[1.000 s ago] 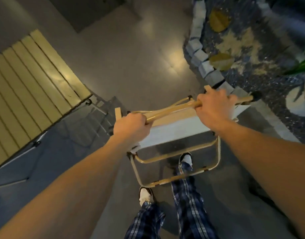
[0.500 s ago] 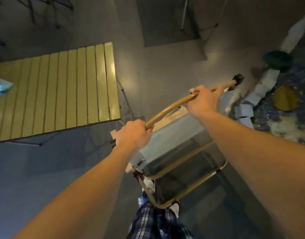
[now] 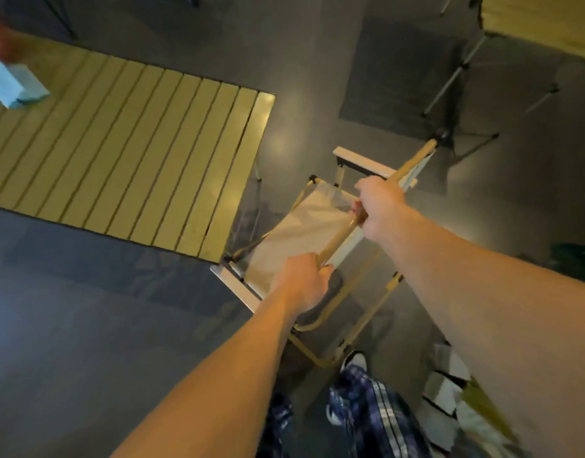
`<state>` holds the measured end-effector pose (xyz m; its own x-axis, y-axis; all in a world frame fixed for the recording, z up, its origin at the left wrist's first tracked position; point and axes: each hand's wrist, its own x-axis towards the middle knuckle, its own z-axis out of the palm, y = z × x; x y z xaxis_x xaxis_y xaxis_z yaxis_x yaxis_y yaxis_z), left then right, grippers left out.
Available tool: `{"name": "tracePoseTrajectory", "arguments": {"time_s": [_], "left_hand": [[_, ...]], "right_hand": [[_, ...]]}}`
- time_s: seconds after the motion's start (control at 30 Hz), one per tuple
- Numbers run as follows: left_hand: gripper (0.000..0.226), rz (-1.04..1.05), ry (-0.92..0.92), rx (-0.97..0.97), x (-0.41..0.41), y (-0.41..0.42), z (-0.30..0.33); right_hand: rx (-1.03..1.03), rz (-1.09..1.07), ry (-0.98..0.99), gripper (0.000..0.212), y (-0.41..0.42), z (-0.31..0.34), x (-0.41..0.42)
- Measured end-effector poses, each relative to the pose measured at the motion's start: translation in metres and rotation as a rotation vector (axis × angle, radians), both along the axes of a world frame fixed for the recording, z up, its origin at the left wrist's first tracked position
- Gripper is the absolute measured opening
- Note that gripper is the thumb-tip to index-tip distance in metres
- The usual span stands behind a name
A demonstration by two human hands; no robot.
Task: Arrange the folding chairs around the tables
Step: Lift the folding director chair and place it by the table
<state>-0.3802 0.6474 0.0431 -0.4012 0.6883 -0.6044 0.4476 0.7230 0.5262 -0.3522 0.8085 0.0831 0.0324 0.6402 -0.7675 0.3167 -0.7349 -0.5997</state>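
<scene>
Folding chair [image 3: 304,233] sits just off the near right corner of the slatted table [image 3: 126,153], its pale fabric seat facing up. Left hand [image 3: 301,282] has fingers curled tight around the low end of the chair's wooden top bar; right hand [image 3: 378,206] is wrapped around it higher up. A blue box [image 3: 15,85] rests on the table's far left. Second table [image 3: 542,24] stands well apart, upper right.

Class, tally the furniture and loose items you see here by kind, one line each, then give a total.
Yellow slatted folding tables: 2
Beige fabric folding chair with tan frame: 1
Light blue box on the near table: 1
Total: 4
</scene>
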Motion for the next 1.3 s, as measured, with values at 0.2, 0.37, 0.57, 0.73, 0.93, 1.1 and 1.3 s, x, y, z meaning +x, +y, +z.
{"name": "tracePoseTrajectory", "arguments": {"time_s": [0.2, 0.37, 0.57, 0.73, 0.93, 1.1, 1.3], "left_hand": [[0.021, 0.312, 0.038, 0.096, -0.01, 0.072, 0.016], [0.024, 0.403, 0.258, 0.065, 0.025, 0.128, 0.019], [0.019, 0.39, 0.132, 0.007, 0.057, 0.186, -0.007], [0.031, 0.195, -0.003, -0.014, 0.122, 0.218, -0.047], [0.028, 0.285, -0.454, -0.104, 0.201, 0.22, -0.093], [0.027, 0.414, -0.456, -0.081, 0.212, 0.218, -0.106], [0.032, 0.513, -0.273, -0.129, 0.206, 0.209, -0.111]], "right_hand": [[-0.144, 0.051, 0.282, 0.022, 0.079, 0.0, -0.041], [-0.291, 0.235, 0.556, 0.022, 0.135, 0.015, -0.024], [-0.217, 0.332, 0.359, 0.017, 0.202, -0.006, 0.014], [0.068, 0.575, -0.265, 0.043, 0.248, -0.062, 0.072], [-0.117, 0.566, -0.503, 0.035, 0.265, -0.101, 0.152], [-0.14, 0.629, -0.521, 0.009, 0.259, -0.117, 0.155], [-0.099, 0.822, -0.472, 0.034, 0.245, -0.133, 0.14]]}}
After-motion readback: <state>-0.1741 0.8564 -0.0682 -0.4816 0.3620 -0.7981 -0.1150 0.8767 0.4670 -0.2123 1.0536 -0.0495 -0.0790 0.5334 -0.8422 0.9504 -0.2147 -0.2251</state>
